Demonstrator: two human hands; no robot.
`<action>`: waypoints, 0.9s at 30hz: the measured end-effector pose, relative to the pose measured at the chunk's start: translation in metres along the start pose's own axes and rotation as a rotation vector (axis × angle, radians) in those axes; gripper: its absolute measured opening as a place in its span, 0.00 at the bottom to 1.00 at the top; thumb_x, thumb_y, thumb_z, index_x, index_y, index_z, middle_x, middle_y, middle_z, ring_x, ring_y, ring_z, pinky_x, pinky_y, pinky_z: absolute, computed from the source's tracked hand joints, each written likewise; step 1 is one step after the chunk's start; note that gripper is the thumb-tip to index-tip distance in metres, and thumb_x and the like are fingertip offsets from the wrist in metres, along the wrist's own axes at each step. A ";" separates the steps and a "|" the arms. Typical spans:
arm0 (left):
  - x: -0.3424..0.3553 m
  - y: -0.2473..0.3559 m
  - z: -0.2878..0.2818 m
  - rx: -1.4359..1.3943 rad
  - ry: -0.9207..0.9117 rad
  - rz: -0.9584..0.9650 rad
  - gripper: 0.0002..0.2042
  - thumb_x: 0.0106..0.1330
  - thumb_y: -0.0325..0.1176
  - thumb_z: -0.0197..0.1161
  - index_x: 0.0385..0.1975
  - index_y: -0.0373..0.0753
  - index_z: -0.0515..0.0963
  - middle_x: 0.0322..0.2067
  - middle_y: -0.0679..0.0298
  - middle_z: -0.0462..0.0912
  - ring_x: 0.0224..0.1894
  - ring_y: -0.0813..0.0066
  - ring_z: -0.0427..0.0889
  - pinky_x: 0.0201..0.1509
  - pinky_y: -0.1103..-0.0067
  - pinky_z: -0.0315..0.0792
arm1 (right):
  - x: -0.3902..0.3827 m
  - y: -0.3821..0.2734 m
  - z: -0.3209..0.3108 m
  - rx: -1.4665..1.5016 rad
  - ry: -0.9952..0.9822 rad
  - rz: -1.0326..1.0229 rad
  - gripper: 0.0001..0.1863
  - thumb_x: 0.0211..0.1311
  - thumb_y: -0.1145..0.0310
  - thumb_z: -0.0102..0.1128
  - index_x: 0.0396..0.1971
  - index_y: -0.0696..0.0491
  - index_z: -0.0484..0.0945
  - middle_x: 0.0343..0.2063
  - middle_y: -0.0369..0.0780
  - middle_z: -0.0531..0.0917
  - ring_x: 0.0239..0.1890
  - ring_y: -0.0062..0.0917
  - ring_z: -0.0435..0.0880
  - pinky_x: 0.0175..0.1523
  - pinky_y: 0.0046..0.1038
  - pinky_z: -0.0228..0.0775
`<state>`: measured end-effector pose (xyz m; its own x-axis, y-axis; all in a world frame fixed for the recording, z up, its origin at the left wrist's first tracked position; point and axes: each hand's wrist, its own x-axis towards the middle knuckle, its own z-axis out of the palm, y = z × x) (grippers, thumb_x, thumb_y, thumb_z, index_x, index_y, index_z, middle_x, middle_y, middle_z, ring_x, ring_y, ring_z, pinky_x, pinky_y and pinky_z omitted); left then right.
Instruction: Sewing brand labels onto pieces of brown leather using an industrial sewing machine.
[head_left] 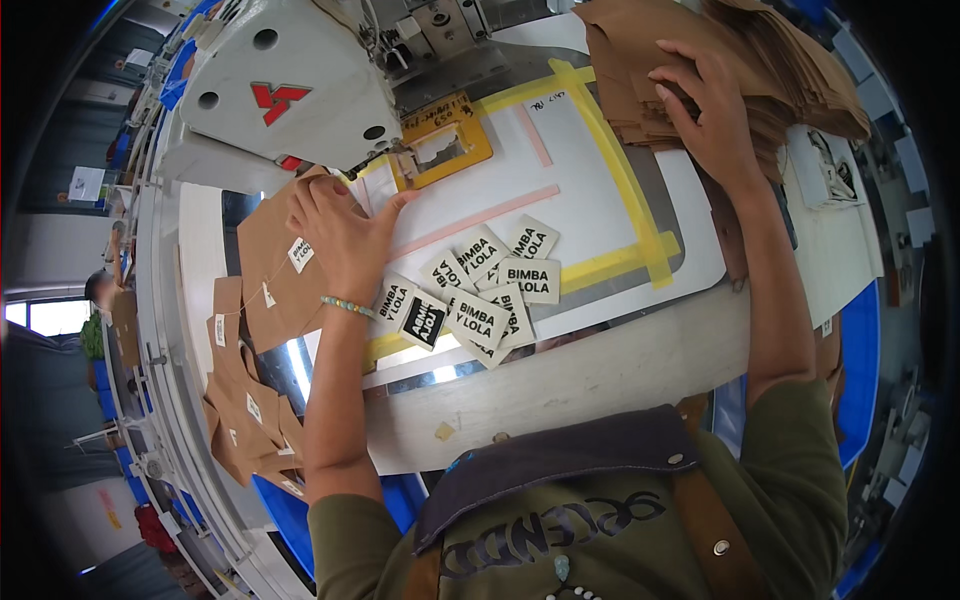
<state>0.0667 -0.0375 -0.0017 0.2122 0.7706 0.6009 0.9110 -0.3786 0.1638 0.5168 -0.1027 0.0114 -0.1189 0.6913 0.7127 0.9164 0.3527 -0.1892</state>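
Note:
My left hand (345, 228) rests over a brown fabric piece (268, 250) at the left of the sewing machine's work plate. Its fingers are bent and its thumb stretches out to the right, apart from them. A small white label (300, 254) shows on that piece beside the hand. At the far right, my right hand (708, 122) is over a thick stack of brown fabric pieces (640, 65), its fingers apart and slightly bent. Nothing is gripped in it. Several loose white labels (532, 279) with black print lie overlapping on the plate between my arms, with one black label (423, 320) among them.
The white sewing machine head (275, 85) stands at the upper left, next to a yellow clamp frame (470, 165). Yellow tape (622, 190) borders the white sheet. Labelled brown pieces (245, 400) hang at the left. A small white box (822, 170) stands right of the stack.

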 end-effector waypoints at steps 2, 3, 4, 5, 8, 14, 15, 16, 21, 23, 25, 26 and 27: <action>0.002 0.001 0.002 0.012 0.031 0.055 0.40 0.44 0.61 0.89 0.38 0.35 0.71 0.43 0.58 0.68 0.49 0.57 0.66 0.60 0.62 0.58 | -0.001 0.002 -0.001 -0.017 0.006 -0.012 0.08 0.72 0.72 0.67 0.48 0.53 0.86 0.64 0.37 0.81 0.65 0.39 0.77 0.70 0.40 0.68; 0.001 0.000 0.002 0.015 0.024 0.060 0.40 0.44 0.61 0.89 0.38 0.35 0.71 0.43 0.58 0.68 0.49 0.57 0.66 0.60 0.62 0.58 | -0.003 -0.001 0.001 -0.029 0.014 -0.019 0.09 0.72 0.72 0.66 0.49 0.53 0.85 0.65 0.36 0.81 0.65 0.38 0.77 0.70 0.40 0.68; -0.001 -0.001 0.002 0.003 0.021 0.023 0.41 0.43 0.62 0.89 0.38 0.35 0.71 0.43 0.59 0.68 0.49 0.57 0.66 0.61 0.62 0.58 | -0.002 -0.003 0.003 -0.026 0.014 -0.011 0.09 0.72 0.72 0.66 0.49 0.53 0.85 0.65 0.36 0.81 0.65 0.38 0.77 0.70 0.40 0.68; -0.002 -0.002 0.003 -0.009 0.018 -0.014 0.41 0.43 0.62 0.89 0.38 0.35 0.71 0.43 0.59 0.68 0.49 0.57 0.66 0.61 0.61 0.58 | 0.002 -0.005 0.004 -0.035 0.003 -0.001 0.09 0.73 0.72 0.66 0.49 0.53 0.86 0.65 0.36 0.81 0.65 0.38 0.77 0.70 0.39 0.67; -0.001 -0.002 0.006 -0.064 -0.054 -0.133 0.43 0.41 0.63 0.90 0.39 0.35 0.72 0.44 0.59 0.68 0.49 0.58 0.66 0.62 0.60 0.58 | 0.004 -0.006 0.006 -0.049 -0.009 0.006 0.08 0.73 0.71 0.66 0.49 0.53 0.86 0.66 0.35 0.81 0.66 0.37 0.76 0.71 0.39 0.66; 0.005 0.000 0.003 -0.045 0.021 -0.050 0.43 0.39 0.62 0.91 0.40 0.34 0.73 0.45 0.59 0.69 0.51 0.57 0.67 0.61 0.61 0.60 | 0.002 -0.004 0.001 -0.043 -0.028 -0.010 0.09 0.73 0.71 0.66 0.49 0.52 0.86 0.67 0.35 0.80 0.68 0.37 0.76 0.73 0.39 0.65; 0.004 -0.001 0.002 -0.043 0.023 -0.053 0.43 0.39 0.62 0.91 0.40 0.34 0.73 0.45 0.59 0.69 0.51 0.57 0.67 0.61 0.61 0.60 | 0.001 -0.005 0.001 -0.038 -0.025 -0.016 0.09 0.73 0.72 0.66 0.49 0.53 0.86 0.67 0.35 0.80 0.68 0.38 0.76 0.73 0.39 0.65; 0.004 -0.003 0.001 -0.042 0.009 -0.050 0.43 0.39 0.61 0.91 0.40 0.34 0.73 0.46 0.59 0.70 0.52 0.57 0.67 0.61 0.61 0.61 | 0.002 -0.004 0.001 -0.036 -0.023 -0.018 0.09 0.73 0.72 0.66 0.49 0.53 0.86 0.67 0.35 0.80 0.68 0.38 0.76 0.73 0.39 0.65; 0.005 0.001 -0.003 -0.103 -0.097 -0.142 0.42 0.41 0.58 0.92 0.42 0.33 0.73 0.48 0.58 0.71 0.55 0.55 0.69 0.63 0.62 0.61 | 0.002 -0.003 0.001 -0.029 -0.033 -0.022 0.09 0.73 0.72 0.66 0.50 0.53 0.86 0.68 0.36 0.79 0.69 0.38 0.74 0.73 0.40 0.65; 0.003 -0.009 0.001 -0.082 -0.025 0.002 0.43 0.45 0.57 0.91 0.49 0.31 0.73 0.50 0.57 0.72 0.57 0.55 0.71 0.67 0.62 0.62 | -0.002 0.001 0.006 -0.019 -0.018 -0.023 0.10 0.73 0.72 0.66 0.50 0.53 0.86 0.68 0.36 0.79 0.70 0.38 0.74 0.74 0.40 0.65; 0.003 -0.021 -0.001 -0.261 -0.008 -0.082 0.42 0.50 0.54 0.90 0.54 0.31 0.73 0.54 0.57 0.73 0.60 0.57 0.72 0.68 0.62 0.64 | -0.002 0.003 0.006 -0.011 -0.010 -0.021 0.10 0.73 0.72 0.66 0.50 0.53 0.86 0.68 0.36 0.79 0.70 0.38 0.73 0.74 0.40 0.65; 0.003 -0.030 -0.004 -0.444 0.005 -0.169 0.42 0.55 0.51 0.88 0.59 0.31 0.72 0.57 0.57 0.75 0.63 0.59 0.73 0.70 0.62 0.65 | -0.001 0.003 0.006 -0.012 -0.009 -0.024 0.10 0.73 0.72 0.66 0.50 0.53 0.86 0.68 0.36 0.79 0.70 0.38 0.73 0.74 0.40 0.65; 0.006 -0.038 -0.009 -0.438 0.006 -0.169 0.42 0.55 0.51 0.88 0.59 0.31 0.72 0.57 0.57 0.75 0.63 0.59 0.73 0.70 0.62 0.65 | -0.001 0.001 0.006 -0.011 -0.009 -0.024 0.10 0.73 0.72 0.66 0.50 0.53 0.86 0.68 0.36 0.79 0.70 0.38 0.74 0.74 0.40 0.64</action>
<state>0.0300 -0.0227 0.0029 0.0708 0.8374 0.5420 0.6972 -0.4301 0.5735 0.5160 -0.0992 0.0061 -0.1448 0.6884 0.7107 0.9175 0.3623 -0.1640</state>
